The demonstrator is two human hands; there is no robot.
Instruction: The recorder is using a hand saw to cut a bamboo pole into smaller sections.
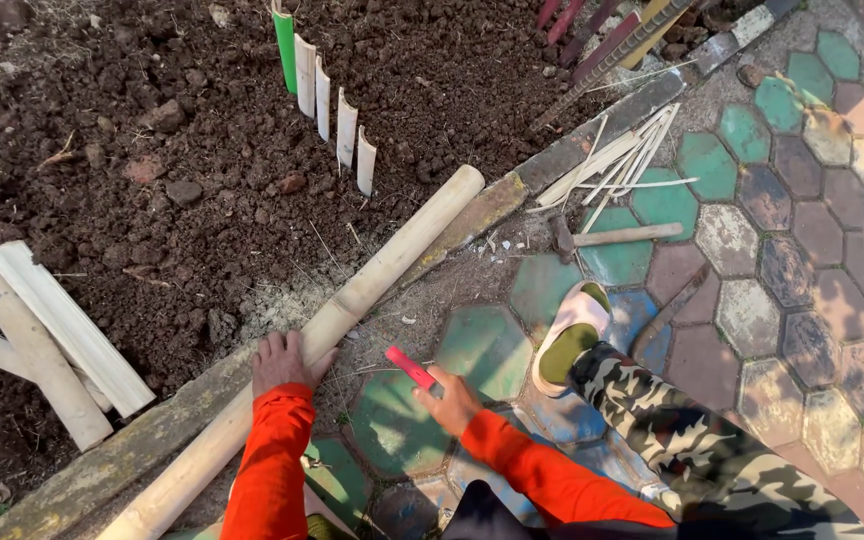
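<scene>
Bamboo pole [352,300] diagonal, far end upper-right.

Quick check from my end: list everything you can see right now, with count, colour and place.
bamboo pole: one, pale tan, lying across the kerb between soil and paving
split bamboo pieces: several, pale, on the soil at left
upright stakes: five, one green and four pale, in a row in the soil
thin strips: a bundle, pale, on the paving
hammer: one, wooden handle, on the paving
slipper: one, pale with green insole, on the person's foot
left hand: orange sleeve, resting on the pole
right hand: holding a red tool
</scene>
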